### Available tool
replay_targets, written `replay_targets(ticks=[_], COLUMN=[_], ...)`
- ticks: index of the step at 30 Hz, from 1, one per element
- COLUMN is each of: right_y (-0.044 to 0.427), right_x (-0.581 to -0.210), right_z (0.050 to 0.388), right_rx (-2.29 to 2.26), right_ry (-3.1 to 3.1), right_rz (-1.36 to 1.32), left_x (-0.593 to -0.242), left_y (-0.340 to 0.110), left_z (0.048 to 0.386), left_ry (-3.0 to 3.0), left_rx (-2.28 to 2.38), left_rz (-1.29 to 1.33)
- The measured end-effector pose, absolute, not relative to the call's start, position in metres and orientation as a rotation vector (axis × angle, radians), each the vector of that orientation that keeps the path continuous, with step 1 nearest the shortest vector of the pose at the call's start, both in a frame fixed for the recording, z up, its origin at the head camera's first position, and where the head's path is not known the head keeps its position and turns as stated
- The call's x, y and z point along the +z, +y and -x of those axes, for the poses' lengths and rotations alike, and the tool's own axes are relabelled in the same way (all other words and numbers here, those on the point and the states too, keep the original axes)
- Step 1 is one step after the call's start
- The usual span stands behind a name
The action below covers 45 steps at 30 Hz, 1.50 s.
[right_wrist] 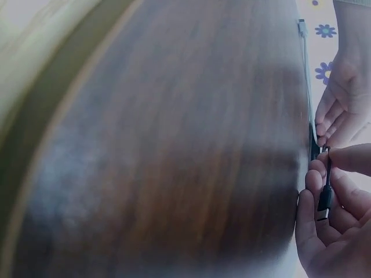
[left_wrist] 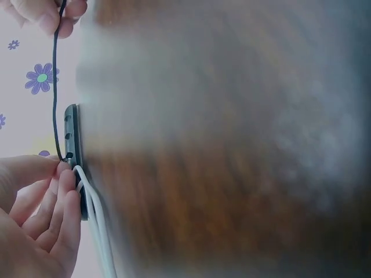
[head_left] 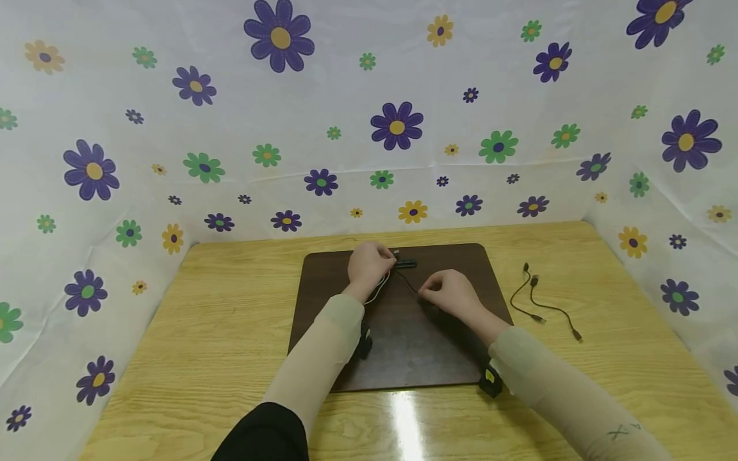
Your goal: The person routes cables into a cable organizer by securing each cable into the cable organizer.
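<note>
A dark strip with slots in its side (head_left: pixel 406 264) (left_wrist: pixel 71 130) lies near the back of the brown board (head_left: pixel 398 346). My left hand (head_left: pixel 369 266) (left_wrist: pixel 43 214) is at the strip's left part, its thumb and fingertips pinching the end of a thin black cable (left_wrist: pixel 55 92) against the slots. White cables (left_wrist: pixel 98 220) run from the strip beside those fingers. My right hand (head_left: pixel 452 293) (right_wrist: pixel 342 214) pinches the black cable farther along, with the cable's free connector (right_wrist: pixel 325 198) hanging over its curled fingers.
Two short black cables (head_left: pixel 521 304) (head_left: pixel 556 308) lie on the wooden table (head_left: pixel 219 333) right of the board. A flowered white cloth (head_left: pixel 346 83) stands behind and at both sides. Dark devices (head_left: pixel 490 381) (head_left: pixel 364 340) are on both wrists.
</note>
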State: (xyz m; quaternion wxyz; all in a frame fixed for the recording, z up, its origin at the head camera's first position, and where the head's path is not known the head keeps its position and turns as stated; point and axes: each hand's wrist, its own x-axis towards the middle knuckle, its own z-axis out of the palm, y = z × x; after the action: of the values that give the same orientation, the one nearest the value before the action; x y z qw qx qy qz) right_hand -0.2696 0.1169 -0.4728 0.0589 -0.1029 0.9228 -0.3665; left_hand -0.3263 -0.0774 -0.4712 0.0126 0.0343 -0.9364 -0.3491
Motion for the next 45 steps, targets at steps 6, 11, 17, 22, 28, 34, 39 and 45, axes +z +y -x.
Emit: replay_targets(ticks=[6,11,17,22,28,34,39,45], right_y=[0.118,0.12,0.125,0.126,0.123,0.117,0.114,0.114], right_x=[-0.473,-0.473,-0.472,-0.473,-0.476,-0.477,-0.477,-0.476], right_z=[0.27,0.27,0.269,0.269,0.267,0.261,0.259,0.258], right_rx=[-1.129,-1.181,-1.232,-1.223,-1.158,-1.059,-1.012,-0.992], right_ry=[2.784,2.751,2.712,2.717,2.772,2.82,2.823,2.842], right_rz=[0.311,0.306,0.262,0.259,0.328,0.377,0.396,0.389], left_x=[-0.467,-0.465,-0.465,-0.464,-0.464,-0.466,-0.465,-0.464], left_y=[-0.078,-0.077,-0.077,-0.075,-0.073,-0.072,-0.071,-0.07], left_z=[0.325,0.326,0.327,0.329,0.329,0.328,0.327,0.327], left_ry=[-2.951,-2.982,-3.001,-3.025,-3.045,-3.056,-3.046,-3.042], left_rx=[-1.008,-0.921,-0.893,-0.872,-0.805,-0.732,-0.705,-0.76], left_rz=[-0.047,0.027,0.052,0.048,0.055,0.112,0.148,0.127])
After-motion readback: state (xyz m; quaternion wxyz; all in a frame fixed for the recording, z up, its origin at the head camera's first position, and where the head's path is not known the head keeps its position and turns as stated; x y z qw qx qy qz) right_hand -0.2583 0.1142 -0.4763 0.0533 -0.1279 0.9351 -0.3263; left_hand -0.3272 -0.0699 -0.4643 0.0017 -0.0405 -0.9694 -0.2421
